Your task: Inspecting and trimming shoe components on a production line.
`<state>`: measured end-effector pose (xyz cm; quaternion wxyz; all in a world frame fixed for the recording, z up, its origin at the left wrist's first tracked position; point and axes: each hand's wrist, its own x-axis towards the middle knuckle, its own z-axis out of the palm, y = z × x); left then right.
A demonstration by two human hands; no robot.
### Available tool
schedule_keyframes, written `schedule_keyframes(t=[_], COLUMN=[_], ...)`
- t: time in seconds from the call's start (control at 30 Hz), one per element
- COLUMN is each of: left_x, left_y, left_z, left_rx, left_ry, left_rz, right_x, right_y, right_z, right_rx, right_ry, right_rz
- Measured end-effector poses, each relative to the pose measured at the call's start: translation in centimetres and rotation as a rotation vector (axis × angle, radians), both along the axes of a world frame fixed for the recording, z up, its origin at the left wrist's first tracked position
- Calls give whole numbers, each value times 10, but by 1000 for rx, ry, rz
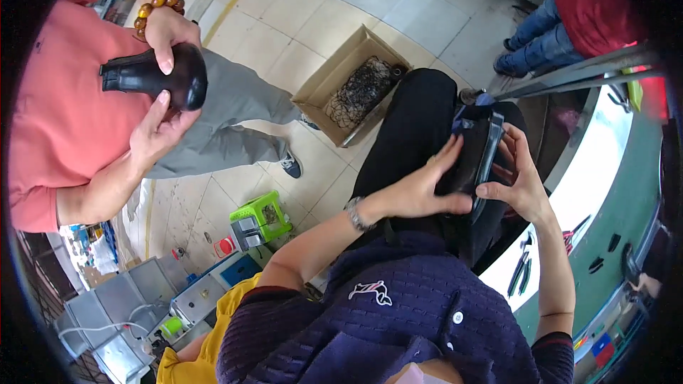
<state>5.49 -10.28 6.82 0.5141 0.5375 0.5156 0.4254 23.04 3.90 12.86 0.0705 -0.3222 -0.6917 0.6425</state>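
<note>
Over my lap, a dark flat case [472,160] with a glossy black rim along its right side is held between my two hands. My left hand [434,188] grips its left side, thumb at the near end and fingers pointing up along it. On the opposite side, my right hand [523,178] has its thumb on the near right edge and its fingers curled behind the rim. Part of the case's underside is hidden by my hands and dark trousers. A bit of blue shows at its far end.
At left, a person in a pink shirt holds a rounded black leather-like piece [160,78] in both hands. A cardboard box [324,78] with tangled black strands stands on the floor. Pliers [521,270] lie on the bench [622,199] at right. A green basket [283,226] is lower left.
</note>
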Motion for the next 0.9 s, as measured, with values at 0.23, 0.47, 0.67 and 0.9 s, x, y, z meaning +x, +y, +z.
schedule_keyframes(t=[0.23,0.47,0.67,0.9], left_x=[3,19,29,41], left_y=[-18,-21,-18,-19], left_z=[30,27,26,28], left_rx=[-60,14,4,20], left_ry=[166,242,224,296], left_rz=[-81,20,102,170], right_x=[2,-10,-14,-10], right_y=[-11,-8,0,0], right_z=[7,2,-4,-1], right_rx=[-92,-43,-11,-2], right_ry=[31,33,35,39], right_rz=[30,38,65,69])
